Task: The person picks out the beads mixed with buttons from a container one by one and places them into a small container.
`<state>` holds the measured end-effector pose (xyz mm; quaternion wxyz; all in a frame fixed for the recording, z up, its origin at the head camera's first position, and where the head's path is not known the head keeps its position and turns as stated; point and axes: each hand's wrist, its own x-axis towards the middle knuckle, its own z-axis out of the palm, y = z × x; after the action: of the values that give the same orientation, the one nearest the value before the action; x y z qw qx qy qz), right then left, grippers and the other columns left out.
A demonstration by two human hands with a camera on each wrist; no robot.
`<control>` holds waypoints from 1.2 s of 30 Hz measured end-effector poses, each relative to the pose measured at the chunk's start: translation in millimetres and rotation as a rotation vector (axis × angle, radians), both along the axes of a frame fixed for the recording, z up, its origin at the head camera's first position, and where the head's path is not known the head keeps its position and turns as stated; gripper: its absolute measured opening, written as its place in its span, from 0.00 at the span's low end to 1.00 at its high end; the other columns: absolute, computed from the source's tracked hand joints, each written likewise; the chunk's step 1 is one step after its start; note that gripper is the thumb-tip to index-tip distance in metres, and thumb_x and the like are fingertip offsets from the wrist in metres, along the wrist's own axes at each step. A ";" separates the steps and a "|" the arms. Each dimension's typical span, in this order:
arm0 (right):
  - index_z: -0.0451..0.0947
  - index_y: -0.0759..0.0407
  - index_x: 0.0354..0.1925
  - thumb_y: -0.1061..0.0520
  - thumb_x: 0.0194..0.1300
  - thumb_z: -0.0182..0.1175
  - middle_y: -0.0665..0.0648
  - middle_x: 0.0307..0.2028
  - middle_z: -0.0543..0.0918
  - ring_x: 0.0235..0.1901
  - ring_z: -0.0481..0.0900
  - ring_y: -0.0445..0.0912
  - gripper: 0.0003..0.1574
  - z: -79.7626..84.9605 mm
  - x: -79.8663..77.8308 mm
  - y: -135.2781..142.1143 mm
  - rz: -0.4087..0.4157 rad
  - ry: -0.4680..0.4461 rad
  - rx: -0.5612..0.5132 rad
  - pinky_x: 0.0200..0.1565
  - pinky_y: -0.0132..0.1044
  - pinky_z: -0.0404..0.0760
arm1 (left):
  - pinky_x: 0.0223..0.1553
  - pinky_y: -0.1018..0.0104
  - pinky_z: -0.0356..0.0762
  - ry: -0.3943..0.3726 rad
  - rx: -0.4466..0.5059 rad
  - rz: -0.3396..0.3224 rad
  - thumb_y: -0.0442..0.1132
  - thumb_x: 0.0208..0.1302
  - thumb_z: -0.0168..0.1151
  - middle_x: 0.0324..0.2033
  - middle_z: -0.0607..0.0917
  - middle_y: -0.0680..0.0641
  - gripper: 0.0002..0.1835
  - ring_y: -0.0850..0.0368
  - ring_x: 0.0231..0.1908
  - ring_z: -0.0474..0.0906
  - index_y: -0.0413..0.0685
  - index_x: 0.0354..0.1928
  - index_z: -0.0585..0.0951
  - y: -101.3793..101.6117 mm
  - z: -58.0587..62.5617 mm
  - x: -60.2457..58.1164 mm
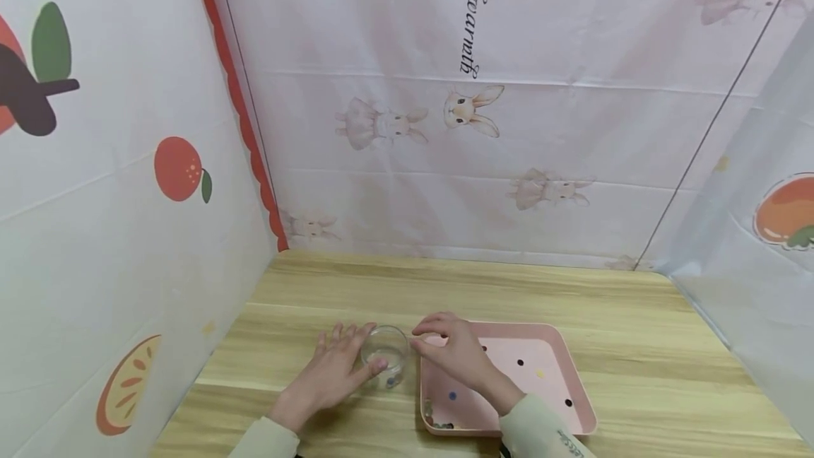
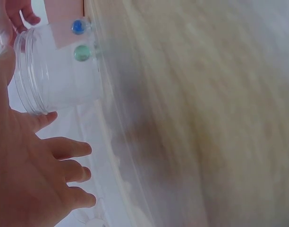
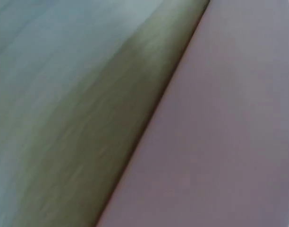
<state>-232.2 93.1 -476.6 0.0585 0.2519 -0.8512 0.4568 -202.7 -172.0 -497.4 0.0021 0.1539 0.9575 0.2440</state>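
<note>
A clear, open-topped jar (image 1: 385, 345) with a threaded rim stands on the wooden table. My left hand (image 1: 331, 372) grips it between thumb and index finger, the other fingers spread beside it. Near the jar's bottom, in the left wrist view, sit a blue marble (image 2: 78, 27) and a green marble (image 2: 81, 53). Over the left edge of a pink tray (image 1: 550, 334), my right hand (image 1: 459, 353) has its thumb and index tips close together right at the jar's rim. I cannot tell whether anything is between those tips.
The tray holds several small round pieces, among them a blue one (image 1: 453, 396), a black one (image 1: 520, 362) and a yellow one (image 1: 540, 374). More lie in its near left corner. Printed sheets (image 1: 407, 218) hang behind the table (image 1: 642, 345) and at both sides.
</note>
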 end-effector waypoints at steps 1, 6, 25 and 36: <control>0.91 0.50 0.46 0.49 0.67 0.73 0.45 0.49 0.88 0.55 0.82 0.45 0.11 -0.4 0.6 2.7 -0.005 -0.001 0.005 0.55 0.49 0.82 | 0.77 0.22 0.34 0.001 0.003 0.000 0.67 0.78 0.52 0.78 0.61 0.28 0.42 0.23 0.80 0.45 0.54 0.84 0.59 0.1 0.1 0.1; 0.91 0.42 0.46 0.52 0.67 0.73 0.43 0.48 0.90 0.49 0.85 0.43 0.08 -3.0 1.4 13.7 -0.006 0.013 0.023 0.51 0.43 0.83 | 0.77 0.22 0.34 0.003 0.005 0.003 0.67 0.77 0.52 0.78 0.61 0.27 0.42 0.23 0.80 0.46 0.53 0.83 0.59 0.1 -0.9 -0.5; 0.92 0.54 0.46 0.52 0.69 0.71 0.45 0.37 0.93 0.38 0.85 0.32 0.11 -13.0 11.0 38.6 0.084 -0.006 0.110 0.43 0.34 0.83 | 0.76 0.21 0.34 0.007 0.002 -0.003 0.66 0.78 0.52 0.78 0.61 0.28 0.42 0.23 0.80 0.45 0.53 0.84 0.59 1.9 -5.9 -3.5; 0.93 0.57 0.44 0.51 0.67 0.73 0.45 0.33 0.92 0.34 0.82 0.31 0.12 -19.8 18.1 46.7 0.122 -0.087 0.123 0.37 0.27 0.80 | 0.76 0.20 0.34 0.008 0.000 -0.009 0.66 0.78 0.52 0.78 0.61 0.27 0.42 0.22 0.80 0.46 0.53 0.84 0.59 1.8 -5.4 -3.8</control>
<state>-214.1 139.8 -496.4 -0.0221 0.2864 -0.8623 0.4170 -206.4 -170.2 -502.9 -0.0006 0.1592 0.9568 0.2433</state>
